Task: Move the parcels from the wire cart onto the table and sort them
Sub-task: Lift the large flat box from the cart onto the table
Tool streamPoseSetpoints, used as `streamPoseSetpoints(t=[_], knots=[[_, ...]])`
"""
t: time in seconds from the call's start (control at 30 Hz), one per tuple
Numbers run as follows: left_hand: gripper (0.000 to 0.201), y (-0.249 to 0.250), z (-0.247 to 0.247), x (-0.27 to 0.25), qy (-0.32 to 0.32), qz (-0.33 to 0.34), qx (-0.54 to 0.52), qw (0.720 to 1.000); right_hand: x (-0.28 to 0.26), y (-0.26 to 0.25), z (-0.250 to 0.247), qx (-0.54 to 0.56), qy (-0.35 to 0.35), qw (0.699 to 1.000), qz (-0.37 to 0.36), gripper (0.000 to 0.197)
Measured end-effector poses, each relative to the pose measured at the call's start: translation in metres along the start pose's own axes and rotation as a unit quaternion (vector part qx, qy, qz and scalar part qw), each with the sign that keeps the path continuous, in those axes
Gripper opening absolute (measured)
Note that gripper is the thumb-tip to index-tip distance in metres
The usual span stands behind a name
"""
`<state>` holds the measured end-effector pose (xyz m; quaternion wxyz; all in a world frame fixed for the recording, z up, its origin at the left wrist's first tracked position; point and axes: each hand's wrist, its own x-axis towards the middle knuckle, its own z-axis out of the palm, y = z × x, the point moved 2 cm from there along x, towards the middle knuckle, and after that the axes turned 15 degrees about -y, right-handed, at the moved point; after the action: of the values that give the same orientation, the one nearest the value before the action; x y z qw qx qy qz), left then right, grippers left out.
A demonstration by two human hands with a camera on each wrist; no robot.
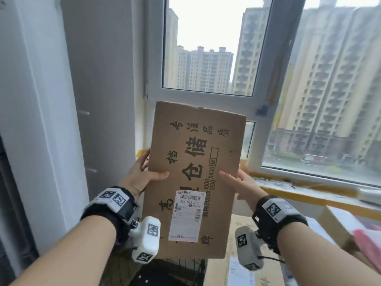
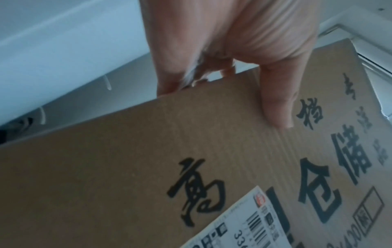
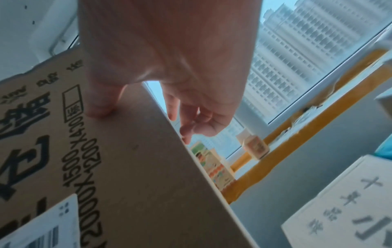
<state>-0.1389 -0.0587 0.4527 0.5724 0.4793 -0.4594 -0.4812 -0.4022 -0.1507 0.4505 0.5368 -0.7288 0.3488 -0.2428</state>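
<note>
A flat brown cardboard parcel (image 1: 195,162) with black printed characters and a white shipping label (image 1: 186,215) is held upright in the air in front of the window. My left hand (image 1: 145,172) grips its left edge, thumb on the front face and fingers behind. My right hand (image 1: 236,179) pinches the right edge the same way. In the left wrist view the left hand (image 2: 212,67) has its thumb (image 2: 275,104) pressed on the parcel (image 2: 137,167). The right wrist view shows the right hand (image 3: 169,67) and the parcel (image 3: 127,167), with the fingers curled behind its edge. The black wire cart (image 1: 181,269) shows below the parcel.
More cardboard boxes (image 1: 243,226) lie below right. A white box (image 1: 338,221) (image 3: 350,209) and something pink (image 1: 369,244) sit at the right. A yellow-taped window sill (image 1: 309,195) runs behind, with small cartons (image 3: 214,166) on it. A white wall (image 1: 41,120) stands close on the left.
</note>
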Motion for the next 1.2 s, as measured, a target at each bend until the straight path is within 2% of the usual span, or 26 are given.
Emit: streamPoseSetpoints(t=[0.1, 0.23, 0.33, 0.47, 0.63, 0.7, 0.77, 0.83, 0.9, 1.03, 1.2], knots=[[0.083, 0.008, 0.036, 0.015, -0.015, 0.007, -0.015, 1.0, -0.024, -0.001, -0.036, 0.021, 0.025, 0.999, -0.02, 0.057], [0.069, 0.009, 0.076, 0.04, -0.023, 0.002, -0.028, 0.999, -0.042, 0.013, -0.072, 0.069, 0.02, 0.997, -0.022, 0.062], [0.056, 0.006, 0.105, 0.055, -0.035, -0.013, -0.028, 0.999, -0.049, 0.033, -0.092, 0.111, 0.005, 0.994, -0.007, 0.076], [0.07, -0.008, 0.129, 0.073, -0.042, -0.053, 0.008, 0.998, -0.057, 0.06, -0.115, 0.147, 0.026, 0.989, 0.025, 0.066], [0.092, -0.048, 0.143, 0.068, -0.109, -0.164, 0.07, 0.978, -0.065, 0.092, -0.121, 0.15, 0.047, 0.984, 0.087, 0.089], [0.092, -0.07, 0.145, 0.062, -0.115, -0.205, 0.124, 0.964, -0.067, 0.108, -0.118, 0.152, 0.057, 0.979, 0.122, 0.092], [0.077, -0.09, 0.147, 0.059, -0.107, -0.221, 0.11, 0.963, -0.067, 0.123, -0.113, 0.149, 0.061, 0.975, 0.156, 0.082], [0.064, -0.112, 0.147, 0.063, -0.101, -0.229, 0.06, 0.966, -0.066, 0.135, -0.107, 0.138, 0.058, 0.97, 0.193, 0.062], [0.046, -0.127, 0.146, 0.063, -0.105, -0.238, 0.052, 0.964, -0.066, 0.145, -0.102, 0.134, 0.047, 0.959, 0.245, 0.048], [0.035, -0.152, 0.146, 0.054, -0.124, -0.281, 0.077, 0.949, -0.074, 0.161, -0.09, 0.12, 0.03, 0.925, 0.358, 0.044], [0.029, -0.185, 0.149, 0.049, -0.14, -0.339, 0.077, 0.927, -0.081, 0.182, -0.092, 0.073, 0.035, 0.902, 0.423, 0.035]])
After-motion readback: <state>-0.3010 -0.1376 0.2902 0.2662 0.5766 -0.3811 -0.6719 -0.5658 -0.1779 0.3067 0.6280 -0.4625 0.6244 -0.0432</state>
